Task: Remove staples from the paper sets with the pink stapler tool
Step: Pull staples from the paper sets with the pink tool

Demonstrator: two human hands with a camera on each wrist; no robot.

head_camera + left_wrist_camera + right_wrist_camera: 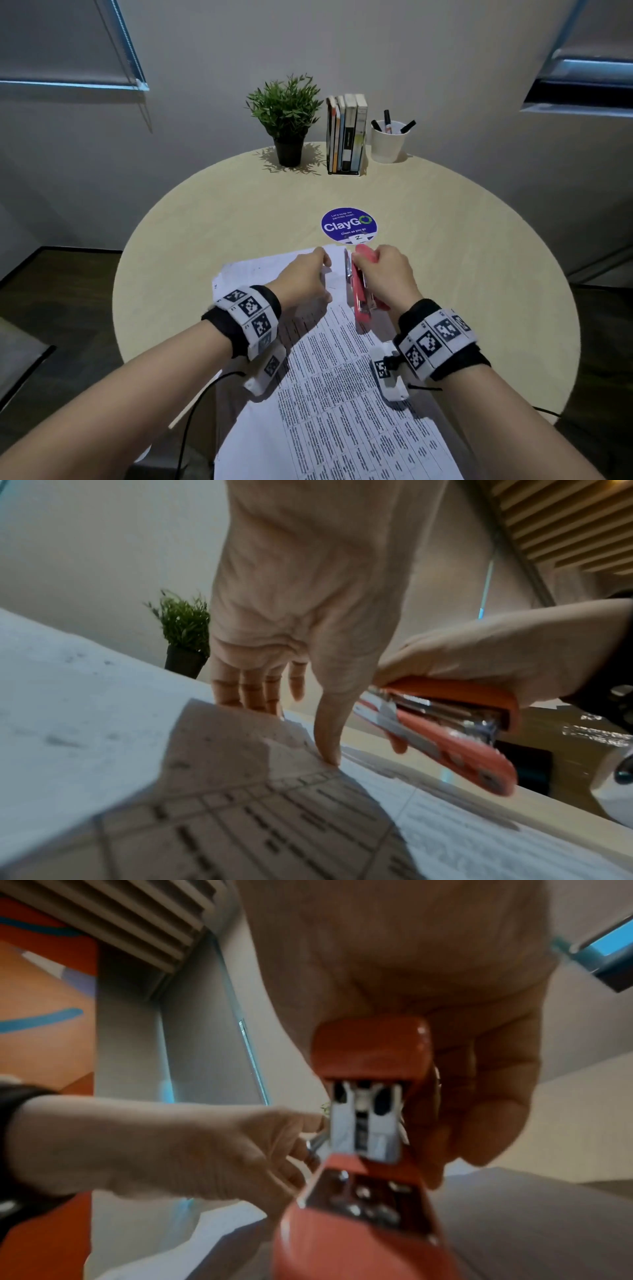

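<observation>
A stapled paper set (329,377) printed with tables lies on the round table (479,274), running toward me. Its top sheet (260,270) is folded back to the left. My left hand (315,274) presses on the sheets near their far corner, fingers and thumb (327,750) straight down on the paper (240,831). My right hand (383,274) grips the pink stapler tool (361,294) just right of the left hand, its front end pointing away from me. In the wrist views the stapler (452,739) (369,1056) hangs above the paper. The staple is hidden.
A blue round sticker (348,224) is on the table just beyond the hands. At the far edge stand a potted plant (286,116), a row of books (346,133) and a white cup of markers (388,140).
</observation>
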